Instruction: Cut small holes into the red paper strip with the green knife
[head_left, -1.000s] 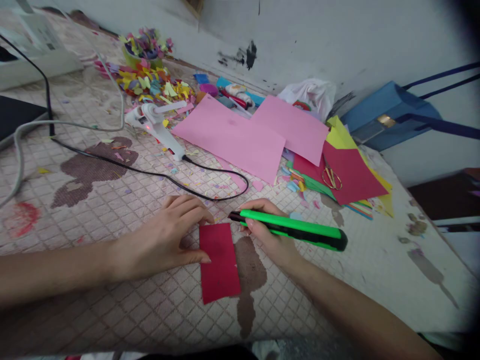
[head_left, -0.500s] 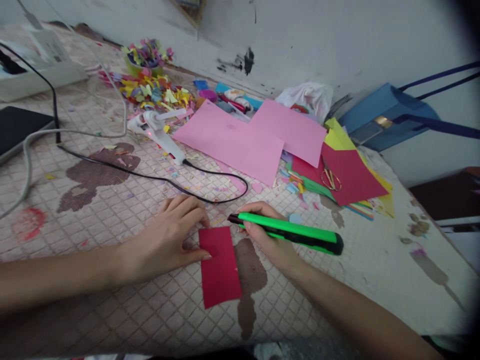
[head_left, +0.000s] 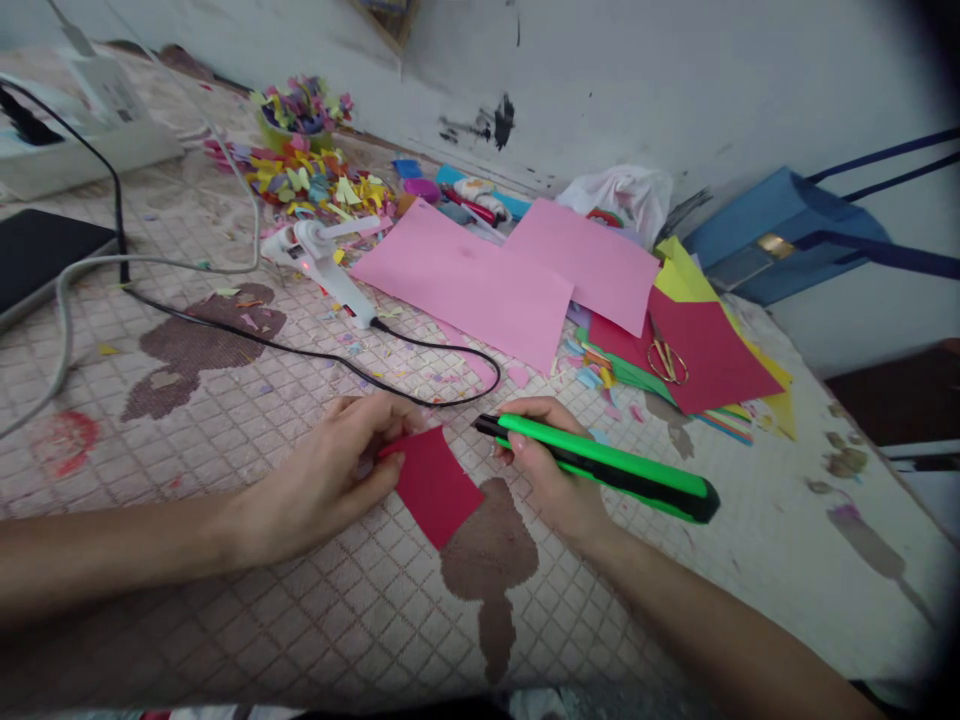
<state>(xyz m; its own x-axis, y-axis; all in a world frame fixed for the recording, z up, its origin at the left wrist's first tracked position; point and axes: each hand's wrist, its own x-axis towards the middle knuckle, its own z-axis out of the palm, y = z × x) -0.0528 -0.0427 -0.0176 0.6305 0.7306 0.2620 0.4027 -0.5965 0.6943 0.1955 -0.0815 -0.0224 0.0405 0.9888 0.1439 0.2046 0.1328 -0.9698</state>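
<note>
Left hand [head_left: 326, 485] pinches red paper [head_left: 439, 490] at its 10 o'clock corner, between both hands | right hand [head_left: 566, 508] grips green cutter [head_left: 611, 465], 3 o'clock, small gap from paper's edge | black cord [head_left: 431, 403], 12 o'clock | worktop's [head_left: 360, 620] near edge, 6 o'clock, well apart

Bare forearms [head_left: 120, 543] tapering to slim bare wrists [head_left: 234, 530], bare hands [head_left: 319, 480], slender fingers [head_left: 375, 486]

Near side of red card [head_left: 441, 488]: open counter [head_left: 360, 625], room to pass. Left of card: left grip [head_left: 330, 475] blocks, pinching card's edge. Right of card: narrow gap, then right grip [head_left: 553, 475] with green cutter [head_left: 637, 472] in way. Beyond card: looped black cord [head_left: 315, 354], farther back glue gun [head_left: 341, 288], pink sheets [head_left: 469, 285].
</note>
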